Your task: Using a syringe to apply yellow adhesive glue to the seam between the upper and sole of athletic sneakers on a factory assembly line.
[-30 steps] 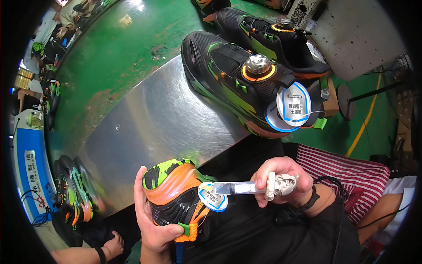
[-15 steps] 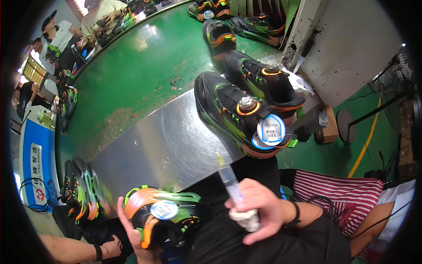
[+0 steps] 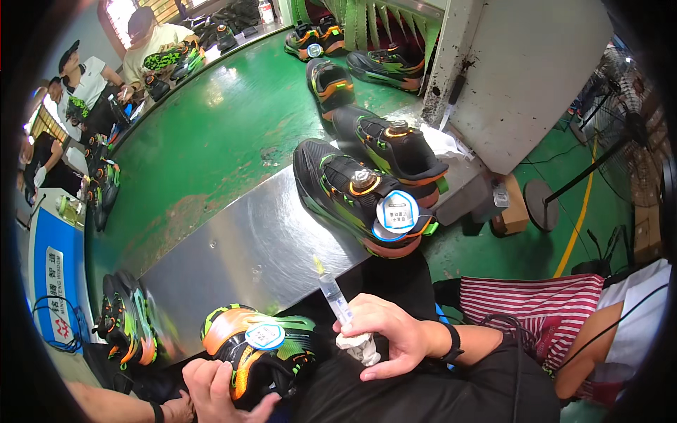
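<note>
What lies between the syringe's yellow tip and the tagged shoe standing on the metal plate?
In the head view, only bare metal plate shows between the syringe's yellow tip and the tagged shoe.

From lower centre, my right hand (image 3: 386, 335) has free room over the bare metal plate (image 3: 233, 247) left of the middle. A black shoe (image 3: 338, 190) stands in my way just above centre, a grey panel (image 3: 543, 77) blocks upper right, and paired shoes (image 3: 127, 317) bound the lower left.
</note>
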{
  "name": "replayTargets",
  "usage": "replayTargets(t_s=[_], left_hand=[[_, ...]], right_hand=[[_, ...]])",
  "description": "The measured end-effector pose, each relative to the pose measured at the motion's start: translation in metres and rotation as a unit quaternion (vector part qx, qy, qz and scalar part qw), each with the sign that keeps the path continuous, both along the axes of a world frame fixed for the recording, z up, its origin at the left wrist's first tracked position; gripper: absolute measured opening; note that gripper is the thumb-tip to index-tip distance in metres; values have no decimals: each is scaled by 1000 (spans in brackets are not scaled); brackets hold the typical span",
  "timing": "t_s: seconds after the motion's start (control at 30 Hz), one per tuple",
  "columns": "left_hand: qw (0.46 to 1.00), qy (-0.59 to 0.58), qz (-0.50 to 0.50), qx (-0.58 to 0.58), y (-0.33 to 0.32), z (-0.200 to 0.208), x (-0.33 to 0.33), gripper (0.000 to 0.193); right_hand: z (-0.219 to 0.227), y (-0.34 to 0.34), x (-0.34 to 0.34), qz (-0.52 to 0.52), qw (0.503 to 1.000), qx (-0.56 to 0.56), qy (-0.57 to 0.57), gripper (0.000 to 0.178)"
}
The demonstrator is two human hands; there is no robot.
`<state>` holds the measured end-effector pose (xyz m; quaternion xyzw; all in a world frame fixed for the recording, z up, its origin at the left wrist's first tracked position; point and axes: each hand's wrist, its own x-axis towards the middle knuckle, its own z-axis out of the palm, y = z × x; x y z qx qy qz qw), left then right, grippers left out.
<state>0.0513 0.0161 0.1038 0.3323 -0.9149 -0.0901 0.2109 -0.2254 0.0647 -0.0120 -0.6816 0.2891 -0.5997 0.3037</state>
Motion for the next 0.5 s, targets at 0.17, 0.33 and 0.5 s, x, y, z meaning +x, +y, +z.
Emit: replayTargets(t_s=[0.17, 0.33, 0.5], left_hand=[[987, -135, -54, -75, -18, -1, 6, 44], [971, -187, -56, -135, -32, 6, -14, 22], [925, -297, -132, -194, -50, 11, -31, 10]], right_hand=[[8, 10, -1, 11, 1000, -24, 4, 62], [15, 19, -8, 2, 999, -47, 5, 64], [22, 33, -17, -20, 997, -68, 11, 65]])
